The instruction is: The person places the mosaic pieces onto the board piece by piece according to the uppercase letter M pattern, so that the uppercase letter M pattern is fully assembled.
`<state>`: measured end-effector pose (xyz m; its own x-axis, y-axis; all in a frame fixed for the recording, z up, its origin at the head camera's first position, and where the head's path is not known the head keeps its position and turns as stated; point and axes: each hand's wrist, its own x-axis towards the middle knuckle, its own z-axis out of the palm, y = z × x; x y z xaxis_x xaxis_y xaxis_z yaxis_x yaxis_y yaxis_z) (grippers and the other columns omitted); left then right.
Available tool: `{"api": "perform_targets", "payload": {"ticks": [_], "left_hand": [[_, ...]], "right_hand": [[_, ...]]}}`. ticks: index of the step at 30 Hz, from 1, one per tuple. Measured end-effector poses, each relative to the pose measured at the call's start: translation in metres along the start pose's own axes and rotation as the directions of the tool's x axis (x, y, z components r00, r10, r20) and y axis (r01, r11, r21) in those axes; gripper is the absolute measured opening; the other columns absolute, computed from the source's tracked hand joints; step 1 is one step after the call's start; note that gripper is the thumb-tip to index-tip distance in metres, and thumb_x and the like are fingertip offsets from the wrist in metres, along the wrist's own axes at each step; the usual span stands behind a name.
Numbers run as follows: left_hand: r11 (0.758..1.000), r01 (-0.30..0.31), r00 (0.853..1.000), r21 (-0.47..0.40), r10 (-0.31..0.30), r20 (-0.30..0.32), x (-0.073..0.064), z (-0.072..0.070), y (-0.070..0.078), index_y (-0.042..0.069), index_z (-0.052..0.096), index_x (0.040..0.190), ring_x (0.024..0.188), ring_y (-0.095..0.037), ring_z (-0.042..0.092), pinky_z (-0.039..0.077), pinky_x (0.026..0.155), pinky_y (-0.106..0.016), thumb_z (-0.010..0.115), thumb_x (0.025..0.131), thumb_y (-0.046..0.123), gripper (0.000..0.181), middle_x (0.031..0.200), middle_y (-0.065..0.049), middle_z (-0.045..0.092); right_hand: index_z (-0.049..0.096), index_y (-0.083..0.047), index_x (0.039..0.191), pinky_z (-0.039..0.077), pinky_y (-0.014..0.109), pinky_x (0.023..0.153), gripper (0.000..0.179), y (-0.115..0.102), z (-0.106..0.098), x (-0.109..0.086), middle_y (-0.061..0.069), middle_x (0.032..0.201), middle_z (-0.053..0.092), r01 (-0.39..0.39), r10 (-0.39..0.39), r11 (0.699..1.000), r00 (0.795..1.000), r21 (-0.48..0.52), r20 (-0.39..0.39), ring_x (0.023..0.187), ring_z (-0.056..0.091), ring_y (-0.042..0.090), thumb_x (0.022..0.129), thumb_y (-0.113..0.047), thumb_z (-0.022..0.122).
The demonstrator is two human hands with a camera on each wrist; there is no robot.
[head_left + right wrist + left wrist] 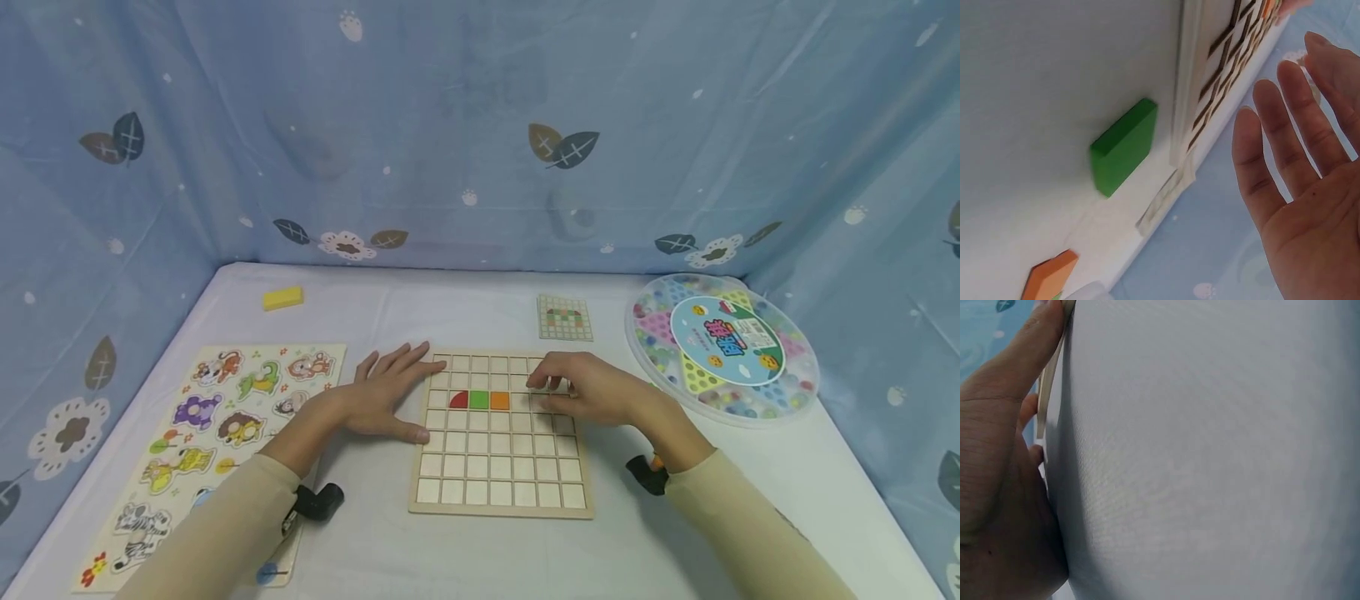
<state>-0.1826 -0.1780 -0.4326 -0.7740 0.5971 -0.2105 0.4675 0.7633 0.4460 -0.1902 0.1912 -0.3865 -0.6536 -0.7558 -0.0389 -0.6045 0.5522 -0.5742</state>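
Note:
A wooden grid board lies flat in the middle of the table. One row holds a red quarter-round piece, a green square piece and an orange square piece, side by side. My left hand rests at the board's left edge, fingers spread and thumb touching the frame. Over the board's upper right reaches my right hand, its fingers loosely bent; the right wrist view shows nothing in them. Beside the board, in that view, are a loose green block and an orange block.
A small pattern card lies behind the board. Back right is a round clear case of colourful beads. On the left lie an animal puzzle board and a yellow block. Blue patterned cloth walls the table.

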Motion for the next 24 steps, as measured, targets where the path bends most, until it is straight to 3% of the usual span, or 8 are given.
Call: {"api": "perform_targets", "payload": {"ticks": [24], "left_hand": [[1.0,-0.008,1.0,-0.004,0.008,-0.012,0.0,0.001,-0.001,0.033,0.024,0.164,0.159,-0.035,-0.003,-0.003,0.119,-0.07,0.074,0.08,0.072,0.105,0.174,-0.005,0.0]], "right_hand": [[0.069,-0.013,0.12,0.057,0.035,0.08,0.027,0.022,-0.004,-0.036,-0.003,0.115,0.07,-0.077,0.075,0.996,0.996,-0.048,-0.041,0.1,0.064,0.019,0.094,-0.014,0.075]]}}
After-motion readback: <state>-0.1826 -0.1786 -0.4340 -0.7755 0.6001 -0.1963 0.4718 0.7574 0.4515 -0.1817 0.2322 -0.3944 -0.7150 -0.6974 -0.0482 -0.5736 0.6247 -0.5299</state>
